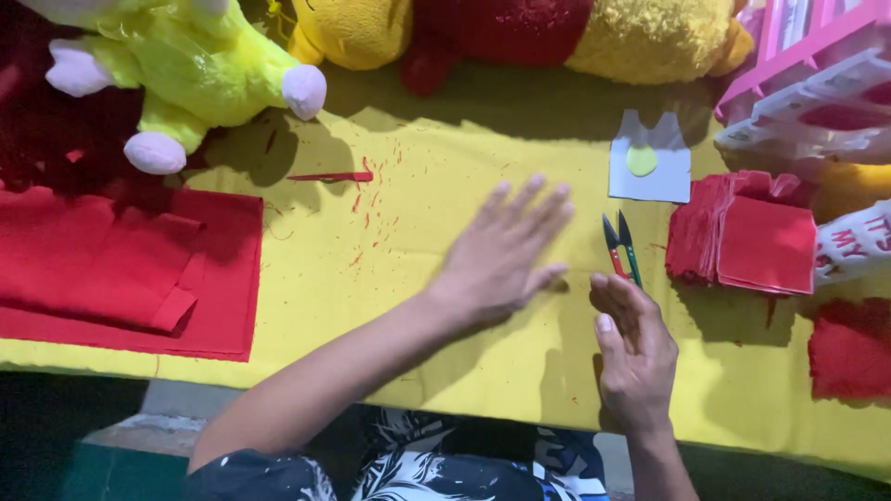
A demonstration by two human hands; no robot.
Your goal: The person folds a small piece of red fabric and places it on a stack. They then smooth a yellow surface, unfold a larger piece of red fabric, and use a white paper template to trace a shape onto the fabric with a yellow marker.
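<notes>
the right hand [636,348] is hovering loosely open at the near edge of the table, fingers curled a little, gripping nothing, with its fingertips just short of the small snips with red and green handles [621,249]. the snips are lying closed on the cloth, blades pointing to the far edge, untouched. the left hand [501,250] is pressing flat and wide open, fingers spread, onto the yellow felt sheet [390,278] that is covering the middle of the table, just left of the snips.

judging by what lies here, cutting looks partly done: thin red offcuts and a red strip [329,176] are scattered over the yellow toward the far left, and a neat stack of cut red felt squares [747,241] is sitting near the right edge. the yellow sheet itself is showing no cut under the hands, so that part looks not yet begun. a folded piece of red felt [121,274] is waiting at the left edge, and a darker red scrap [849,348] at the right corner.

farther off, a grey paper pattern with a small yellow-green disc on it [650,162] is resting past the snips. along the far edge a lime-green plush toy with pale pink paws [200,70] and a yellow-and-red plush toy [520,32] are leaning, and a pink plastic rack [798,56] is filling the far right corner. the surroundings are dark, with hard light throwing sharp shadows across the table.
</notes>
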